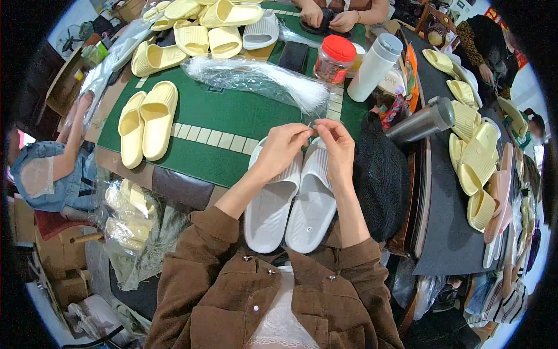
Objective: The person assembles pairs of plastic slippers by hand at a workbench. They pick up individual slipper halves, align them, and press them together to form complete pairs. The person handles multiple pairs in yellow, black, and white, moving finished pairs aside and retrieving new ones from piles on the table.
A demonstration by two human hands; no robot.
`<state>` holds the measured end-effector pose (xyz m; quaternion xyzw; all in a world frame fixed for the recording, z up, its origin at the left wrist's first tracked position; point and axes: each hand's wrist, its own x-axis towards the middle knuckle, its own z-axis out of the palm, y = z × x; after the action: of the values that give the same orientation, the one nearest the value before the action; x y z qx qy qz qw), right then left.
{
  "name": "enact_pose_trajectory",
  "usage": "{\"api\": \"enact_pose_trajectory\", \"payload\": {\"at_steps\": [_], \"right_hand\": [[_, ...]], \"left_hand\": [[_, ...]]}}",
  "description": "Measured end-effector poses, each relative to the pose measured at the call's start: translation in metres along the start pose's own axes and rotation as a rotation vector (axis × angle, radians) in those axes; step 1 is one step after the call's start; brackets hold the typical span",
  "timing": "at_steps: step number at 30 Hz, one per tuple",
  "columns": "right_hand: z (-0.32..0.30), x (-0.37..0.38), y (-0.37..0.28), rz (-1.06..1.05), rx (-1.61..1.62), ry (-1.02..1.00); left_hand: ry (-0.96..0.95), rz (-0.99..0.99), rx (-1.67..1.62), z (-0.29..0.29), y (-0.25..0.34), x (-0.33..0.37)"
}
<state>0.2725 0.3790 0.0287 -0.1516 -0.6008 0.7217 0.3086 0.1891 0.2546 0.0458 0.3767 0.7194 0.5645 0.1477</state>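
A pair of pale grey slide slippers (268,216) lies side by side in front of me, toes pointing away. Over their toe ends, my left hand (281,150) and my right hand (339,152) meet with fingertips pinched together. Between them shows what looks like a thin plastic strand, too fine to make out fully. My left wrist passes over the left slipper, and the right hand is beside the right one's strap. Just beyond the fingers, a bundle of white plastic strands (299,90) fans out of its clear bag (232,74).
Yellow slippers stand as a pair (148,122) on the green tabletop (218,110) and pile up (226,14) behind. A red-lidded jar (335,60), white bottle (375,67), steel tumbler (423,120) and black mesh bag (381,174) stand right. Another person's hands (328,20) work opposite.
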Motion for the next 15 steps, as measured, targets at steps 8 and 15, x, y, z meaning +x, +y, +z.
{"api": "enact_pose_trajectory", "payload": {"at_steps": [8, 15], "right_hand": [[0.0004, -0.0019, -0.0038, 0.047, -0.03, -0.034], [0.0014, -0.0021, -0.0018, 0.015, -0.106, -0.065]], "left_hand": [[0.05, 0.197, 0.272, 0.0043, -0.0066, -0.0014], [0.053, 0.136, 0.244, 0.0042, -0.0061, -0.0023]]}}
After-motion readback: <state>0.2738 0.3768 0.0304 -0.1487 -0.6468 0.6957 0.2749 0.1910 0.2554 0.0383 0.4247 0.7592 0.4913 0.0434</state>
